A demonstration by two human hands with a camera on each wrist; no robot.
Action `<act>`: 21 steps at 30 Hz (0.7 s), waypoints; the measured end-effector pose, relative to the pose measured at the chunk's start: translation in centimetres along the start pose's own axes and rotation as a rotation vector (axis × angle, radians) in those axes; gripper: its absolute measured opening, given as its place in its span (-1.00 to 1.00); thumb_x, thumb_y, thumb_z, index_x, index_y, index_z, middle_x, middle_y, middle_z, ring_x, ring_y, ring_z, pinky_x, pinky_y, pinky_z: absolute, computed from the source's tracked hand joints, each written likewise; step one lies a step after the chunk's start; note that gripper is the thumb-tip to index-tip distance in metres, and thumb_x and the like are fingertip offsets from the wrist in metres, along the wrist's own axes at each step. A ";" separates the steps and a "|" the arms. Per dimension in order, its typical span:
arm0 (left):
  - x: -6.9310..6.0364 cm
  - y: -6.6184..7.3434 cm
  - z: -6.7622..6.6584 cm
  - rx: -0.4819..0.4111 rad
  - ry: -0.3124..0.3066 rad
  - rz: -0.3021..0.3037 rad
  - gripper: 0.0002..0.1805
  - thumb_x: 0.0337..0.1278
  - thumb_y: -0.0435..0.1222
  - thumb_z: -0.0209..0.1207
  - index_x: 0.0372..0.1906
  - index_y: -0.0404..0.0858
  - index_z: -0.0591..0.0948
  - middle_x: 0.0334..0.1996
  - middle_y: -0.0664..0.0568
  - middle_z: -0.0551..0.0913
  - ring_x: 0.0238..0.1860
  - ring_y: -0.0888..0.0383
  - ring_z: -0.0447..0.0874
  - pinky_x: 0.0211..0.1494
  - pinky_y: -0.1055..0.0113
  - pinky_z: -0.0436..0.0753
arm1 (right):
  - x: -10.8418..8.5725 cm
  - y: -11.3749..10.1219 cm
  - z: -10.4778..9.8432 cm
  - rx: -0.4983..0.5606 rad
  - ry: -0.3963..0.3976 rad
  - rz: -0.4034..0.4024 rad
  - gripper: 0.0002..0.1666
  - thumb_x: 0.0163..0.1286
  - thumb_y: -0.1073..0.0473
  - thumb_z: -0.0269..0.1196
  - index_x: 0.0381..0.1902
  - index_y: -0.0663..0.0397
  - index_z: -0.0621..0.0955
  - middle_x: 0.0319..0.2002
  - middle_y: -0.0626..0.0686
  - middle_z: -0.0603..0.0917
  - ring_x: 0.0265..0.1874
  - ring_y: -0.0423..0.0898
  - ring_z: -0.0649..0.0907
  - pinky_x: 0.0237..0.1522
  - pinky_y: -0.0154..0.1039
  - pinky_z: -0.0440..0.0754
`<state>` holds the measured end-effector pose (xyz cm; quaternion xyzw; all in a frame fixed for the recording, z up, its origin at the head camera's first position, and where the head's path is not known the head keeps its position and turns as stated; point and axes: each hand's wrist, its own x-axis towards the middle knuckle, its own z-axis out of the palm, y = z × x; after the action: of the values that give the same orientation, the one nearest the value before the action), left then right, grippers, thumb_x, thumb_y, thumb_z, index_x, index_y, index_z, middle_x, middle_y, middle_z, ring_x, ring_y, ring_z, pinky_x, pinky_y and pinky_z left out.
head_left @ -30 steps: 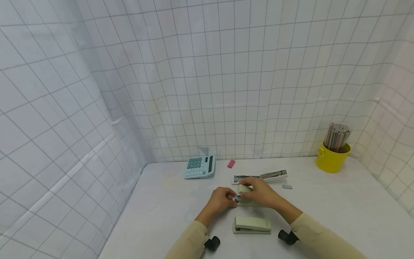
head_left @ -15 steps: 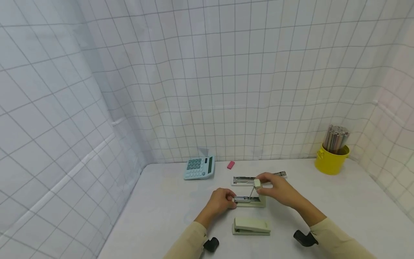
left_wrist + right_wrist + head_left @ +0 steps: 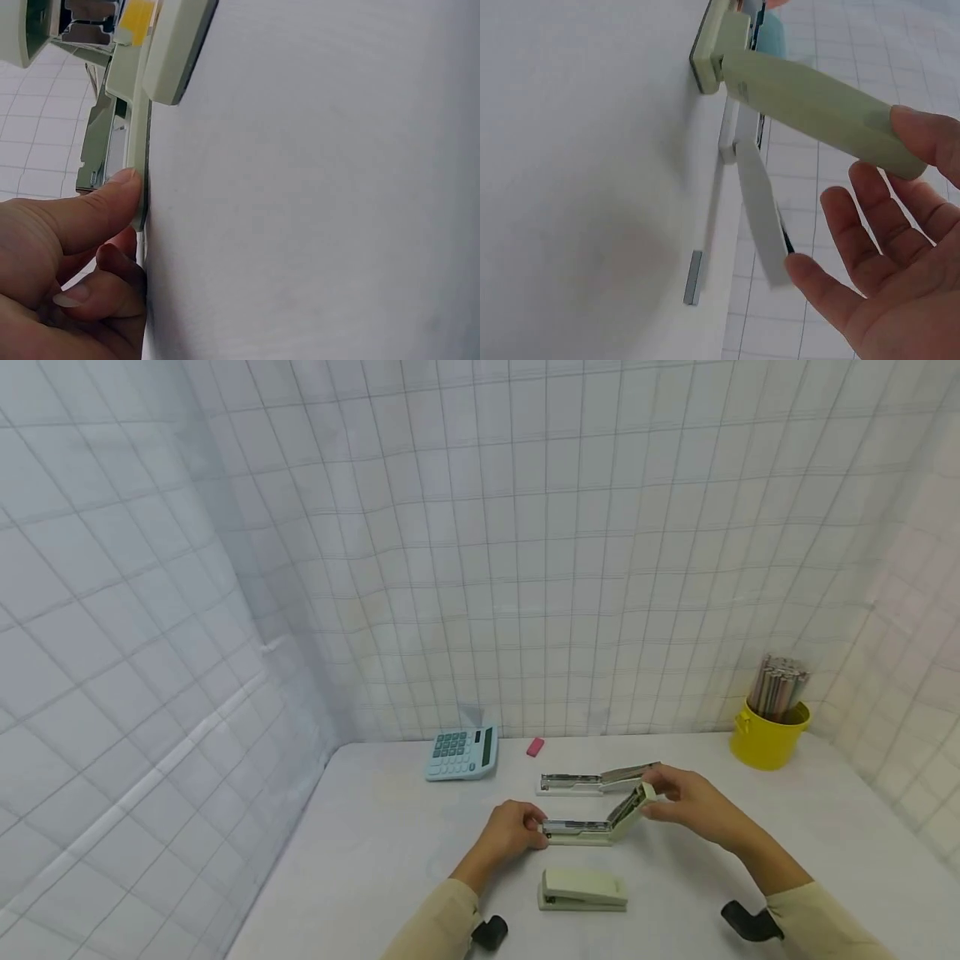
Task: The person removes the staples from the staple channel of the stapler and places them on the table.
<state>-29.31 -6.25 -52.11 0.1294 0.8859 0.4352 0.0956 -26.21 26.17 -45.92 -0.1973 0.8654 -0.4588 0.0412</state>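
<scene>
A pale green stapler lies with its top swung up and back, baring the metal magazine. At its left end my left hand pinches the base, thumb on the near side in the left wrist view. My right hand grips the free end of the raised cover between thumb and fingers. A second pale green stapler, closed, lies nearer to me. Behind the held one is a white stapler, opened out, its raised cover close to my right little finger; I cannot tell whether they touch.
A light blue calculator sits at the back left, a pink eraser-like block beside it. At the back right stands a yellow bucket of pencil-like sticks. A small grey strip lies right of the staplers. Gridded cloth walls surround the white table.
My right hand has swung the held stapler's cover up and over to the right, exposing the magazine. My left hand stays at the base's left end.
</scene>
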 end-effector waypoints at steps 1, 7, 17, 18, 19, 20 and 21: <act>0.0 -0.1 0.1 0.006 -0.001 0.004 -0.76 -0.07 -0.42 0.51 -0.23 -0.25 0.74 -0.52 0.15 0.50 -0.46 0.25 0.42 -0.35 0.37 0.41 | -0.2 0.3 -0.3 0.005 -0.014 0.009 -0.55 0.36 0.09 0.39 0.12 0.18 0.57 -0.03 0.04 0.68 0.00 -0.04 0.65 0.06 -0.05 0.62; 0.0 -0.2 0.0 0.002 0.011 0.021 -0.75 -0.08 -0.42 0.51 -0.23 -0.25 0.74 -0.52 0.15 0.51 -0.46 0.25 0.42 -0.35 0.36 0.42 | -1.1 2.1 -1.6 -0.009 -0.077 0.081 -0.54 0.31 0.14 0.41 0.09 0.21 0.57 -0.11 0.08 0.70 -0.15 -0.14 0.64 -0.19 -0.28 0.60; 0.0 -0.2 0.1 0.010 0.005 0.016 -0.76 -0.07 -0.43 0.50 -0.24 -0.26 0.73 -0.52 0.13 0.51 -0.45 0.22 0.43 -0.35 0.35 0.42 | -1.8 3.7 -1.5 -0.158 -0.107 0.125 -0.59 0.19 0.21 0.46 -0.02 0.18 0.62 -0.21 0.01 0.72 -0.23 -0.09 0.64 -0.27 -0.24 0.60; 0.0 -0.2 0.1 0.010 0.007 0.019 -0.76 -0.08 -0.43 0.50 -0.24 -0.26 0.73 -0.52 0.13 0.50 -0.46 0.23 0.42 -0.35 0.35 0.42 | -1.9 3.6 -1.5 -0.185 -0.106 0.122 -0.57 0.19 0.20 0.47 0.00 0.19 0.62 -0.17 0.04 0.72 -0.19 -0.04 0.65 -0.22 -0.18 0.63; -0.1 -0.2 0.1 0.009 0.008 0.023 -0.76 -0.08 -0.43 0.51 -0.24 -0.26 0.73 -0.52 0.14 0.50 -0.46 0.23 0.42 -0.35 0.36 0.42 | -1.9 3.4 -1.4 -0.211 -0.101 0.127 -0.53 0.19 0.18 0.48 0.04 0.20 0.63 -0.11 0.08 0.73 -0.13 0.03 0.66 -0.16 -0.11 0.65; 0.0 -0.2 0.1 0.006 0.007 0.025 -0.76 -0.09 -0.44 0.51 -0.24 -0.26 0.73 -0.53 0.14 0.50 -0.46 0.24 0.42 -0.36 0.36 0.42 | -2.0 3.1 -1.5 -0.242 -0.093 0.122 -0.46 0.19 0.16 0.49 0.10 0.21 0.62 -0.03 0.13 0.71 -0.05 0.10 0.67 -0.08 -0.02 0.66; 0.0 -0.2 0.1 0.005 0.007 0.029 -0.76 -0.09 -0.44 0.51 -0.25 -0.26 0.73 -0.53 0.13 0.50 -0.47 0.24 0.42 -0.36 0.37 0.42 | -2.0 2.7 -1.5 -0.274 -0.085 0.112 -0.39 0.18 0.14 0.50 0.16 0.21 0.60 0.06 0.19 0.68 0.03 0.18 0.65 0.00 0.08 0.64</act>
<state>-29.27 -6.30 -52.30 0.1410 0.8854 0.4346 0.0857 -25.57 29.43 -47.44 -0.1715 0.9270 -0.3249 0.0761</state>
